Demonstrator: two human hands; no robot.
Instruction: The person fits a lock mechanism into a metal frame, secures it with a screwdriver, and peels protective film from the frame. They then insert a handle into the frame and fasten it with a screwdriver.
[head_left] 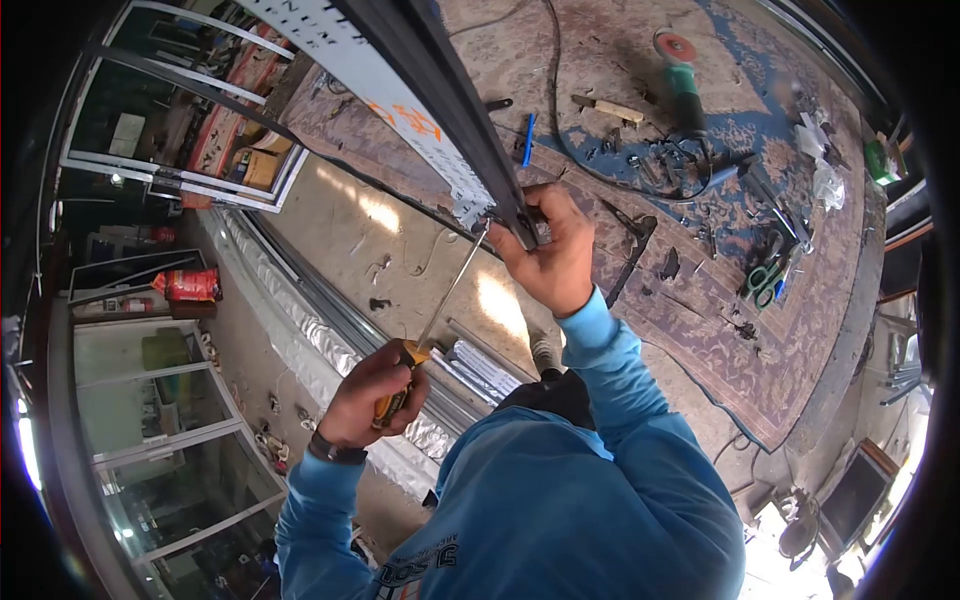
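Observation:
My left hand (375,395) is wrapped around the yellow and black handle of a screwdriver (452,290). Its long thin shaft slants up and to the right, with the tip right at the lower end of a long metal profile (425,110). Dark on one side, the profile carries a white printed film with orange lettering on the other, and it runs up out of view. My right hand (555,250) grips that lower end, thumb close beside the screwdriver tip and fingers around the far side.
A patterned carpet covers a work table (740,370). On it lie an angle grinder (683,85), green-handled scissors (766,280), a wooden-handled tool (610,108), a blue strip (528,140) and a black cable (556,70). Glazed frames (180,430) and a red bag (188,285) are at left.

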